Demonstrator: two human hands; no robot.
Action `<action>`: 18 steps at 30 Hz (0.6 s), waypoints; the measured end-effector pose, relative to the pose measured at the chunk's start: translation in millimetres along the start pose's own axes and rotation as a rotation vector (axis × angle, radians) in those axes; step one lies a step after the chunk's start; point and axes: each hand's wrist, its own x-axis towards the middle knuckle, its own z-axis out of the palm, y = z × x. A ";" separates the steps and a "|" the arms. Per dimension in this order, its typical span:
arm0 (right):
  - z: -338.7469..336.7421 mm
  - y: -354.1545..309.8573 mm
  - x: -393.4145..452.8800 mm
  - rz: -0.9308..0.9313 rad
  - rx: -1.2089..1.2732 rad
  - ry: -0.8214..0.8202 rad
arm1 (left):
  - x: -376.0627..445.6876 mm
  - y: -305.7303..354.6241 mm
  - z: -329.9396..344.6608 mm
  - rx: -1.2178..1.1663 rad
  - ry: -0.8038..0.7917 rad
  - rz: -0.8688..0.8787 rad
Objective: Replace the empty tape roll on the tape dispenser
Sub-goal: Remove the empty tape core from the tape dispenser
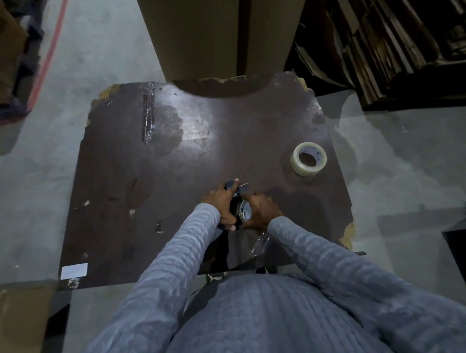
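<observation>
Both hands on the tape dispenser point(236, 202) at the table's point(127, 164) near edge

Left hand point(220, 206) grips its body; right hand point(261, 210) curls round the empty roll point(245, 211) — full tape roll point(308, 159) lies apart, far right.

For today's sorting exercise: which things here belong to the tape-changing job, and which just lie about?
Job: tape dispenser, held by left hand and right hand; new tape roll.
Lying about: white label, crumpled clear tape, stuck tape strip, cardboard box.
</observation>
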 end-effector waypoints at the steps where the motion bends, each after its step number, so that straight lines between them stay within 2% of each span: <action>1: -0.2 0.0 0.4 0.001 0.001 -0.002 | -0.2 0.5 0.2 0.000 0.002 -0.002; 18: -3.8 4.2 6.2 -0.023 -0.005 0.009 | 0.6 4.2 0.0 -0.058 0.026 -0.034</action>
